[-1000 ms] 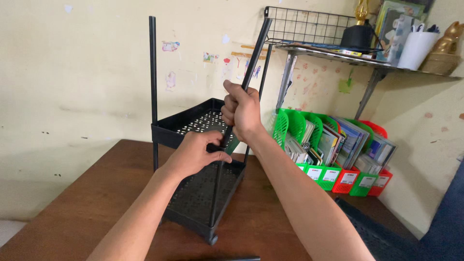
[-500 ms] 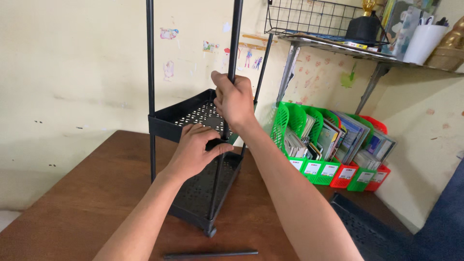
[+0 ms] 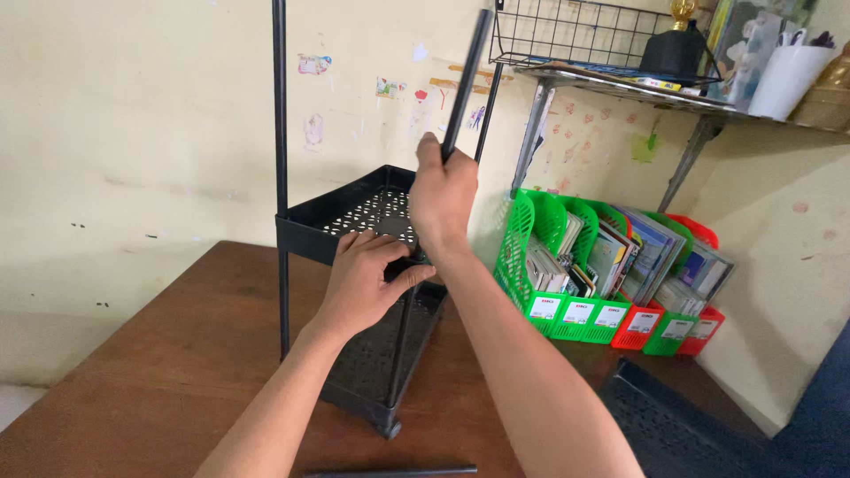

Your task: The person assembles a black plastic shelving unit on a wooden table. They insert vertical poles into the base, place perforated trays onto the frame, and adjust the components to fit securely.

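While my right hand (image 3: 443, 199) wrapped its fingers around the stiff, light black pole (image 3: 465, 84), my left hand (image 3: 363, 283) pinched the perforated shelf tray (image 3: 341, 221) below it.

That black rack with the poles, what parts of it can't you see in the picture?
Head view:
- Where the tilted pole meets the upper tray: covered by the right hand and left hand.
- Top of the left pole: cut off by the top edge.
- Lower tray floor: partly behind the left forearm.
- Loose rod on the table: cut by the bottom edge.
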